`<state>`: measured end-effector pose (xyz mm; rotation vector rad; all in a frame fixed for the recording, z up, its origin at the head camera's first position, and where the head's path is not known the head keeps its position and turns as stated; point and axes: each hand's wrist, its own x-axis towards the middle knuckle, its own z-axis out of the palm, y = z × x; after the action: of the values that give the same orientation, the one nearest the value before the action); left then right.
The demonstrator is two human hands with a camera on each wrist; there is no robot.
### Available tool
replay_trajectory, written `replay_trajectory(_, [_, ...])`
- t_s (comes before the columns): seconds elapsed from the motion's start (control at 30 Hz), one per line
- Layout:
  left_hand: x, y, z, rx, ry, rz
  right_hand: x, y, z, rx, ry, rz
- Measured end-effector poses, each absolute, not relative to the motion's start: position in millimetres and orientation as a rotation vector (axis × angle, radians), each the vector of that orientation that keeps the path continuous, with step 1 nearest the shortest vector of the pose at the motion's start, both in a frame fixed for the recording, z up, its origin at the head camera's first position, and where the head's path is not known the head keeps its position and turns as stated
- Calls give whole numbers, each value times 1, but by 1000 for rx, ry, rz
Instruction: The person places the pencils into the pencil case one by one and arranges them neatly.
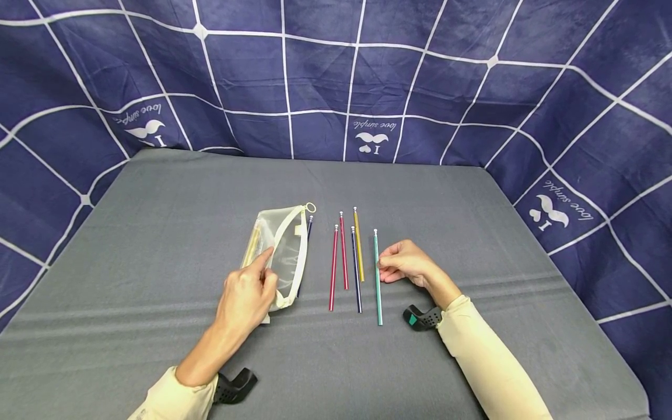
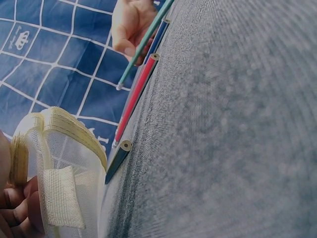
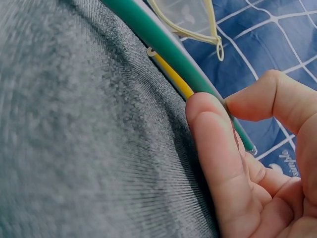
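On the right of the loose pencils, just past the yellow pencil (image 1: 359,251), I have the green pencil (image 1: 378,297) pinched by thumb and forefinger of the right hand (image 1: 406,262), between its middle and its silvery top. I judge it light and stiff, its glossy barrel apt to twist or slip, so a pinch nearer mid-length should balance better. To its left, on the grey cloth (image 1: 446,198), my left hand (image 1: 247,294) grips the translucent pouch (image 1: 289,262) by the left lip of its gaping mouth. That looks soft and floppy; its thicker zip edge seems the surest hold.
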<state>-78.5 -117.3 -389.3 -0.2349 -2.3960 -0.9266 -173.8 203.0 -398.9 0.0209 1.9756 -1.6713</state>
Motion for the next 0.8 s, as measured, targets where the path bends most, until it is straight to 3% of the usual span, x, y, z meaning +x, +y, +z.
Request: replay_trajectory(0.8, [-80,-116,-390,-222,-2395,-929,-184,195,-391,-8,1843,-1832])
